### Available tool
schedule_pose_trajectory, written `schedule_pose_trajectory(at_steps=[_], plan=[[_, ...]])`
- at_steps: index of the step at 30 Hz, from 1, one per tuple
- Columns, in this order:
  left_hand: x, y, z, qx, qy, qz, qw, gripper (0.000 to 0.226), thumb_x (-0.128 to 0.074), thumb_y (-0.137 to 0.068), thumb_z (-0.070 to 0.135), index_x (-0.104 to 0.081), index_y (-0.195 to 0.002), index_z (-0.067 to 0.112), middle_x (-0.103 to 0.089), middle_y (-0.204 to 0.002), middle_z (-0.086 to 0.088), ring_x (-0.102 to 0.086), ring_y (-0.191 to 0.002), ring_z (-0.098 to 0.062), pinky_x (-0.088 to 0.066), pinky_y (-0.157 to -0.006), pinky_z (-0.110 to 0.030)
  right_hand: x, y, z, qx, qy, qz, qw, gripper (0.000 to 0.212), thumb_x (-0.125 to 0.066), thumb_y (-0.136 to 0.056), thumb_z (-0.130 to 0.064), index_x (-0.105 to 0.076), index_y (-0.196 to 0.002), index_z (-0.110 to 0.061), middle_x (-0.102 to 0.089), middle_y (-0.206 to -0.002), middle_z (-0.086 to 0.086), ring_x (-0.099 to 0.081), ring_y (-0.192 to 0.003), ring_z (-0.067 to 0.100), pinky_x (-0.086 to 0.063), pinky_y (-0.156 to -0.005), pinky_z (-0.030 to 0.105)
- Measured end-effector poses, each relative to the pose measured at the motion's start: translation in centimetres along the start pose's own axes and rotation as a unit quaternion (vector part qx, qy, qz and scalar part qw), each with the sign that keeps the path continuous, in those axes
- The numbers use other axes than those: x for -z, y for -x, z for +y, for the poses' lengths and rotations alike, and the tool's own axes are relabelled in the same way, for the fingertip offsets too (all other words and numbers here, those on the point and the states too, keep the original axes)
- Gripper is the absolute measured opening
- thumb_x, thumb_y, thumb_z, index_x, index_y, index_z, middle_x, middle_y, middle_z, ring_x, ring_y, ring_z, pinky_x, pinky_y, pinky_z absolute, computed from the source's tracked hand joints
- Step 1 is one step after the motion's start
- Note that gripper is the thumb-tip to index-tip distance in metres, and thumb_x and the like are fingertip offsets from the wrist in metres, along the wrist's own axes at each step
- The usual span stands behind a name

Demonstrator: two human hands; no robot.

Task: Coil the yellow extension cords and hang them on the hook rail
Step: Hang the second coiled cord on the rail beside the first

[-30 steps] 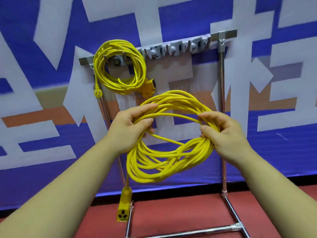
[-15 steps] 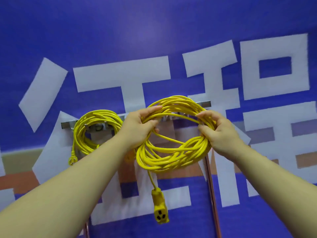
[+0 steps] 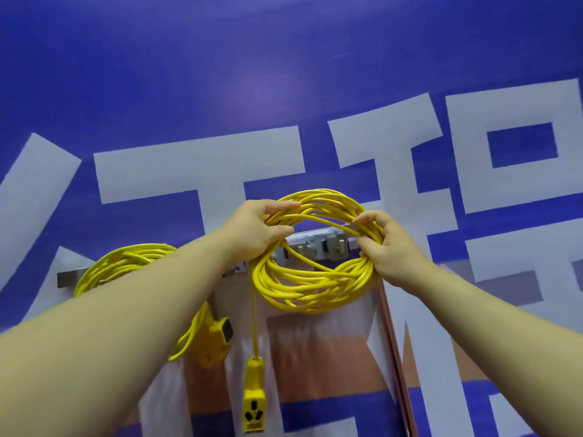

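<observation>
Because the left hand (image 3: 255,230) and the right hand (image 3: 391,244), each gripping a side, have lifted the yellow cord coil (image 3: 309,288) up in front of the hook rail (image 3: 312,244), it looks ready to hang near the first coil (image 3: 126,260).

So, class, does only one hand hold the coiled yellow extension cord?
No, the left hand and the right hand both grip the coiled yellow extension cord, one on each side.
</observation>
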State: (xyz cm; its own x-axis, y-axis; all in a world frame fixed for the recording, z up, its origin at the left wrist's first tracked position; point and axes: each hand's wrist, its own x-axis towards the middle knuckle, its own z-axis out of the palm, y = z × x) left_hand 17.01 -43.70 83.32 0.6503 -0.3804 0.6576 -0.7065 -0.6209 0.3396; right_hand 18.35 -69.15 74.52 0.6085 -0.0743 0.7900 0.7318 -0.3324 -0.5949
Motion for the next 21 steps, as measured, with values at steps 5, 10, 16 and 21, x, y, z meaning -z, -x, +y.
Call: schedule_pose_trajectory(at_steps=[5, 10, 16, 21], plan=[[0.3, -1.6, -1.4, -0.011, -0.058, -0.036, 0.998, 0.047, -0.070, -0.093, 0.028, -0.058, -0.138, 0.038, -0.066, -0.128, 0.008, -0.067, -0.106, -0.012, -0.058, -0.092, -0.032, -1.1, -1.4, 2.6, -0.002, -0.016, -0.006, 1.000, 0.034, -0.059, -0.096, -0.004, -0.058, -0.106, -0.036, -0.067, -0.095, 0.002, -0.064, -0.068, 0.015, -0.057, -0.062, 0.031], [0.4, -1.8, -2.7, -0.012, -0.093, -0.048, 0.994, 0.048, -0.070, -0.093, 0.032, -0.057, -0.138, 0.040, -0.061, -0.138, 0.008, -0.060, -0.120, -0.017, -0.053, -0.100, -0.037, -1.4, -2.0, 3.9, 0.007, -0.014, -0.021, 1.000, 0.031, -0.058, -0.096, -0.006, -0.058, -0.109, -0.034, -0.069, -0.097, 0.001, -0.066, -0.070, 0.016, -0.059, -0.065, 0.033], [0.0, -2.4, -2.9, -0.001, -0.148, -0.077, 0.986, 0.044, -0.065, -0.096, 0.037, -0.053, -0.138, 0.043, -0.054, -0.145, 0.007, -0.053, -0.128, -0.018, -0.047, -0.100, -0.032, -1.0, -2.7, 4.2, 0.009, 0.024, -0.041, 0.999, 0.027, -0.056, -0.099, -0.010, -0.057, -0.116, -0.031, -0.068, -0.101, -0.001, -0.068, -0.081, 0.024, -0.058, -0.063, 0.030], [-0.5, -2.0, -3.6, 0.008, -0.260, -0.148, 0.954, 0.051, -0.044, -0.102, 0.052, -0.028, -0.151, 0.052, -0.050, -0.133, -0.001, -0.053, -0.116, -0.020, -0.044, -0.101, -0.035, -0.6, -3.3, 4.9, 0.020, 0.044, -0.042, 0.998, 0.029, -0.055, -0.099, -0.010, -0.058, -0.109, -0.037, -0.067, -0.091, 0.006, -0.062, -0.068, 0.017, -0.054, -0.058, 0.030]])
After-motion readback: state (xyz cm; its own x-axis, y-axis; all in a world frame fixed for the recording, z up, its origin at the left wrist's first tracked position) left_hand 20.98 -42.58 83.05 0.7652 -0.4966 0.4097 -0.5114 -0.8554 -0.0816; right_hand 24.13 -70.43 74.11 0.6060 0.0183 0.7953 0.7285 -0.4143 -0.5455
